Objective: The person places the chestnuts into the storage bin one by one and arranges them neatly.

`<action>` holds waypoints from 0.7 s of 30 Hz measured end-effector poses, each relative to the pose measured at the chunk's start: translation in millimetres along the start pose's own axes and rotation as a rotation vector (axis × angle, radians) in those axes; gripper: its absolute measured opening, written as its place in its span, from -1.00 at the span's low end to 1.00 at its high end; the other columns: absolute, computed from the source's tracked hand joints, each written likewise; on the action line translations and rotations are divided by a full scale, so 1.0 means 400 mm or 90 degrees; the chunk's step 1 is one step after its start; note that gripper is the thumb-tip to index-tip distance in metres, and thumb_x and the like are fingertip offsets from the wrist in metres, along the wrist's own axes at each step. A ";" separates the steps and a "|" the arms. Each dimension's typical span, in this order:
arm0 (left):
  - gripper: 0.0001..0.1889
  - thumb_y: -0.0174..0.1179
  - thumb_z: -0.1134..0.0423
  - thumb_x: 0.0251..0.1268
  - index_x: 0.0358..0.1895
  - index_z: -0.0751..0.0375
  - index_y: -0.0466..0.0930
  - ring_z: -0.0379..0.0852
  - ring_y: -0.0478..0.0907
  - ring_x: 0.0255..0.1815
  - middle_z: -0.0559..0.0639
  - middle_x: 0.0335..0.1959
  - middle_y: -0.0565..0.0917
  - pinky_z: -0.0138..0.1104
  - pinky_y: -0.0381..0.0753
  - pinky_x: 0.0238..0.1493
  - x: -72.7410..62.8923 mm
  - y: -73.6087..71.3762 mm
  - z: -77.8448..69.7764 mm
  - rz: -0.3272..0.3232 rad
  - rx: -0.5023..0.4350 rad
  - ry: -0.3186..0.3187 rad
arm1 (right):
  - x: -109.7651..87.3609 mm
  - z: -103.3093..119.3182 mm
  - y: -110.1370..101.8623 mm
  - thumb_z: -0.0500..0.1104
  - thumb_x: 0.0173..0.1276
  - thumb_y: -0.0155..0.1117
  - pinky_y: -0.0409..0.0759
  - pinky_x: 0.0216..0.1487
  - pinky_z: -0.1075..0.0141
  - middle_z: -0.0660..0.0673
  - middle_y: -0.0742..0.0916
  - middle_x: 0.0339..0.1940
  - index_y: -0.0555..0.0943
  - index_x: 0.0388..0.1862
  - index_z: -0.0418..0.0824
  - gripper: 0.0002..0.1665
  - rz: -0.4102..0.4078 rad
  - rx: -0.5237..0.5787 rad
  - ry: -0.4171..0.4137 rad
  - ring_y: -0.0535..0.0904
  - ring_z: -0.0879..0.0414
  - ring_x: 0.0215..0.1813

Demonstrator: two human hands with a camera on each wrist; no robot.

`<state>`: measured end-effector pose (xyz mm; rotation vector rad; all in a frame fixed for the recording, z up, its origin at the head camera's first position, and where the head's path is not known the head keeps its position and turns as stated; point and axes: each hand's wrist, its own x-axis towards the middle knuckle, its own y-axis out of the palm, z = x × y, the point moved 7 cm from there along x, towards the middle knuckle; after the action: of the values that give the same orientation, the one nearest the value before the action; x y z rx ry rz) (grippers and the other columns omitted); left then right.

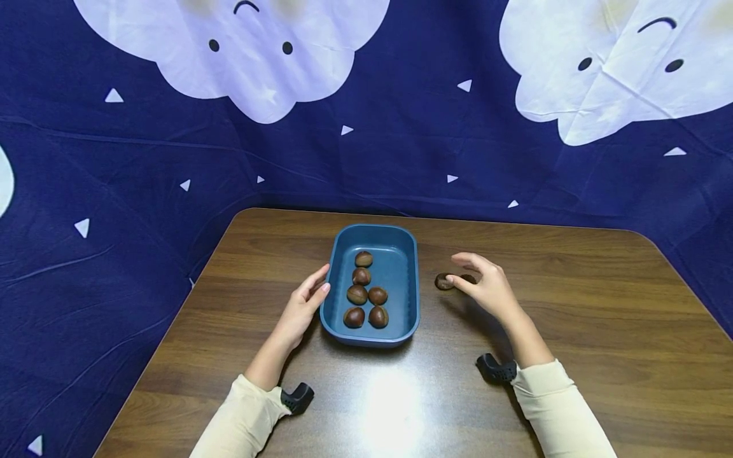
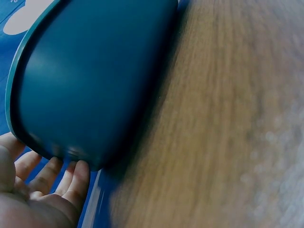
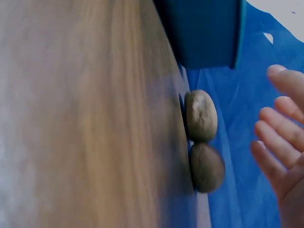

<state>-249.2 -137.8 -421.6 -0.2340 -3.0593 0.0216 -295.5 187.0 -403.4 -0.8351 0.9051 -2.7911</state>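
Observation:
A blue rectangular container stands on the table with several glossy brown chestnuts inside. My left hand rests at its left side; in the left wrist view, loosely straight fingertips touch the container's outer wall. Right of the container lie two dark brown domed pieces, side by side, that look like dried mushrooms. The nearer one to the container has a pale, cracked top; the other is plainer. My right hand hovers over them, thumb and fingers apart, holding nothing. It partly hides the right piece in the head view.
The brown wood-grain table has rounded far corners. Behind it hangs a dark blue cloth with white clouds and small triangles. A black wrist device sits on the left wrist, another on the right.

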 end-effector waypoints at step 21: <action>-0.53 -0.08 0.34 0.37 0.31 0.35 0.15 0.17 0.18 0.25 0.29 0.27 0.24 -0.13 0.17 0.20 0.000 -0.002 -0.003 -0.003 0.012 -0.004 | -0.043 -0.113 0.001 -0.26 -0.02 0.43 0.45 -0.19 0.08 -0.22 0.64 -0.24 0.55 -0.14 -0.29 -0.59 0.055 -0.116 0.080 0.55 -0.07 -0.22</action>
<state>-249.1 -138.5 -420.6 -0.2259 -3.0650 0.0500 -304.6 214.3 -442.1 -0.6295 1.1992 -2.7428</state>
